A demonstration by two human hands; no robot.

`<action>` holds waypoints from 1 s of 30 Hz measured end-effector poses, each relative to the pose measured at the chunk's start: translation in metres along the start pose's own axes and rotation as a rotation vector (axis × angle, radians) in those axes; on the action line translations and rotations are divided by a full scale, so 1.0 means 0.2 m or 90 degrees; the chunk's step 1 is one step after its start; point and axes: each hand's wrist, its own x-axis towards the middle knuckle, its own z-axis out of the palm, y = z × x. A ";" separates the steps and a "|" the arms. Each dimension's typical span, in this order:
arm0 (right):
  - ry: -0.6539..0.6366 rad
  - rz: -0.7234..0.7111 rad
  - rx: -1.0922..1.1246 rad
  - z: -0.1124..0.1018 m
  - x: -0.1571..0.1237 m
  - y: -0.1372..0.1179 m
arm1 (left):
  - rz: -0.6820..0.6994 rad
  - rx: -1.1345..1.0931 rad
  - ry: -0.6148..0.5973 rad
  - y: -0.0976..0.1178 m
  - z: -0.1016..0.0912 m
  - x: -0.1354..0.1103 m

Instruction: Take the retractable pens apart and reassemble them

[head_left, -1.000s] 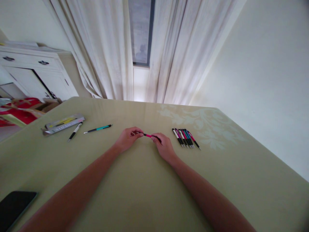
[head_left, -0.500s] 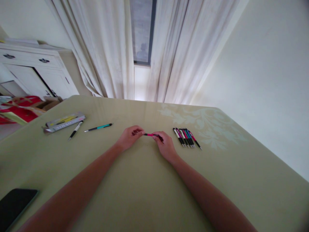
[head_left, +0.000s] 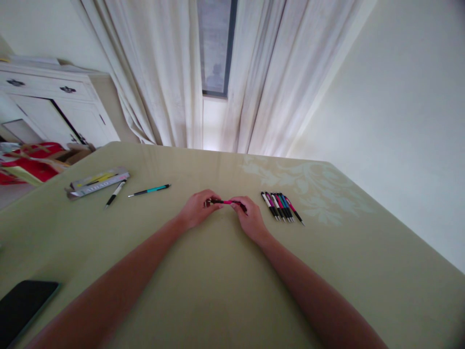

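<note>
A pink and black pen (head_left: pixel 228 202) lies level between my two hands, just above or on the table. My left hand (head_left: pixel 198 209) pinches its black left part between thumb and fingers. On the pink right part, my right hand (head_left: pixel 248 214) is closed with thumb and fingertips; its far end is partly hidden there. To the right of my right hand, several pens (head_left: pixel 279 206) lie side by side in a row, with a pink and black pen (head_left: pixel 294 210) slanting at the row's right end.
Left of my hands lie a teal pen (head_left: pixel 150 190), a white and black pen (head_left: pixel 115 194) and an opened pen box (head_left: pixel 100 182). A dark phone (head_left: pixel 27 305) rests at the near left. The pale green table (head_left: pixel 218 291) reaches toward curtains (head_left: pixel 170 72) and a wall.
My left hand has moved slightly right along the pen, its fingertips now nearer my right hand. The right hand keeps its hold almost unchanged.
</note>
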 end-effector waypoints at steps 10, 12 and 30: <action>-0.002 -0.008 0.000 0.00 0.00 0.00 | 0.023 0.023 -0.030 0.01 0.00 0.00; -0.005 -0.007 -0.001 0.00 0.00 0.00 | 0.025 0.030 -0.029 0.01 0.00 0.00; -0.020 -0.019 0.007 -0.01 0.00 -0.01 | 0.001 0.054 -0.072 0.03 0.01 0.00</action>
